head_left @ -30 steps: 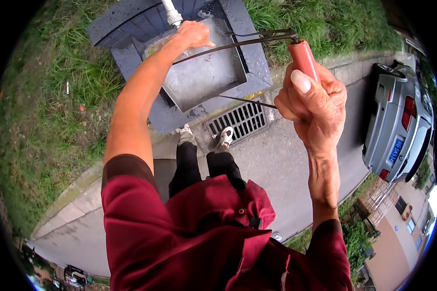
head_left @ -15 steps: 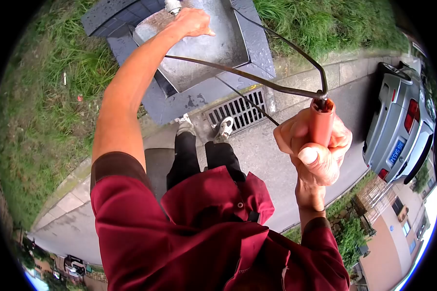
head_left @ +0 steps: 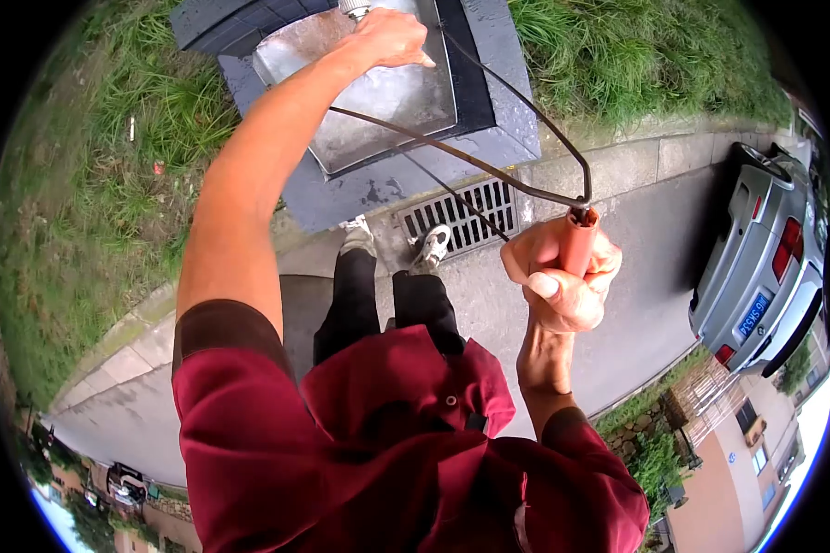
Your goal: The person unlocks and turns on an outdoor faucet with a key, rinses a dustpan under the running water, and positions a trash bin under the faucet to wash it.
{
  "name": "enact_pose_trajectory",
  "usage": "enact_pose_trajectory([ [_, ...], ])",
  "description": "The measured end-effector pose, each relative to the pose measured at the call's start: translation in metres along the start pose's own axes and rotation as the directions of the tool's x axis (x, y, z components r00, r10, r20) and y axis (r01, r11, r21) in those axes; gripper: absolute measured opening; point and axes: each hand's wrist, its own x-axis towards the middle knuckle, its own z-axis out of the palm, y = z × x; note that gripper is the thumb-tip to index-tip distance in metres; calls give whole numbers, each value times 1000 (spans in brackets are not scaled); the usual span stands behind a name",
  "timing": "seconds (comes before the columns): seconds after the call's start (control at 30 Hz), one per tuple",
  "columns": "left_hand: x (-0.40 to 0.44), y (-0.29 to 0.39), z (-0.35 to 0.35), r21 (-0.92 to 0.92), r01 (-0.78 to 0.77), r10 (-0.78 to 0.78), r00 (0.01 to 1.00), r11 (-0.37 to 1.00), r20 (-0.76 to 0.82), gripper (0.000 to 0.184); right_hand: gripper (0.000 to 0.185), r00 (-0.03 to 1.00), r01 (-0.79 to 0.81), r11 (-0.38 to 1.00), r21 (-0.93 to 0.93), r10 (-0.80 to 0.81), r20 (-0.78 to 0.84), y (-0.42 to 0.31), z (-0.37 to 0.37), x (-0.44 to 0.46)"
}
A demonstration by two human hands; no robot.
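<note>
My right hand is closed around a red-orange handle, held upright over the road. Bent dark metal rods run from the handle's top toward a metal pan. Over that pan is my left hand, its fingers curled beside a pale pipe fitting; whatever its fingers grip is hidden from view. The shallow grey pan sits tilted in a dark grey box-like frame. A thin dark rod also passes from the pan's near side to my right hand.
A drain grate lies beside my shoes at the kerb. Grass borders the frame on both sides. A silver car is parked on the road at the right.
The red-orange handle and my right hand have come lower, and the rods have swung down with them. The pan sits higher in view and has turned within its frame. My left hand remains over it.
</note>
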Motion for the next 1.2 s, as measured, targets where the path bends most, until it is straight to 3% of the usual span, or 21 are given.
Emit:
enact_pose_trajectory([
  [0.13, 2, -1, 5, 33, 49, -50, 998, 998, 24, 52, 21, 999, -18, 999, -31, 16, -52, 16, -2, -3],
  [0.2, 3, -8, 19, -18, 10, -11, 998, 1000, -66, 50, 23, 995, -30, 999, -21, 28, -91, 23, -3, -1],
  [0.3, 8, -16, 35, -30, -9, 6, 994, 999, -108, 54, 17, 996, 66, 997, -45, -69, -50, 35, 0, 6],
  [0.33, 8, -13, 31, -31, -9, 6, 994, 999, -107, 54, 17, 996, 79, 995, -56, -81, -33, 39, -2, 6],
  [0.37, 9, -12, 25, -11, 38, -38, 999, 999, 16, 47, 15, 996, 77, 995, -70, -81, -49, 41, -3, 6],
  [0.4, 7, -6, 13, 18, 84, -86, 987, 996, 137, 45, 14, 996, 59, 997, -57, -62, -63, 44, -5, 7],
  [0.43, 4, 1, 2, 24, 86, -89, 987, 996, 135, 45, 12, 996, 40, 998, -43, -44, -78, 46, -6, 8],
  [0.47, 0, 10, -9, 29, 89, -92, 990, 996, 109, 48, 13, 998, 31, 981, -193, -43, -55, 51, -10, 7],
  [0.53, 2, 11, -14, 39, 86, -89, 993, 995, 78, 52, 26, 990, -127, 983, -130, 117, -82, 55, -13, 7],
  [0.57, 3, 10, -13, 49, 78, -82, 994, 996, 66, 52, 27, 985, -163, 966, -203, 146, -95, 53, -12, 5],
  [0.67, 1, 8, -7, 24, 61, -63, 996, 998, 56, 51, 26, 984, -181, 962, -203, 176, -43, 25, -6, 15],
  [0.73, 1, 4, -7, 13, 51, -52, 998, 999, 41, 51, 24, 950, -310, 944, -111, 305, -66, 3, 5, 25],
  [0.87, 0, 0, -7, -11, 40, -40, 999, 999, 3, 51, 17, 936, -350, 933, 79, 353, -22, -27, 26, 55],
  [0.93, 1, -1, -9, -35, 41, -37, 994, 999, 105, 49, 13, 924, -380, 922, 72, 381, -3, -39, 35, 69],
  [0.97, -1, -3, -9, -63, -19, 21, 999, 998, 38, 46, 10, 910, -409, 909, 84, 399, 113, -44, 34, 81],
  [1.0, -3, -3, -12, -67, -22, 24, 999, 997, 28, 46, 16, 919, -385, 922, 36, 379, 109, -48, 40, 89],
  [1.07, -2, -7, -21, -84, -24, 42, 975, 996, 217, 46, 23, 877, -473, 880, 50, 465, 117, -58, 44, 105],
  [1.2, -6, 1, -39, -158, 45, -2, 965, 986, 264, 44, 26, 884, -459, 888, -17, 459, 89, -65, 43, 107],
])
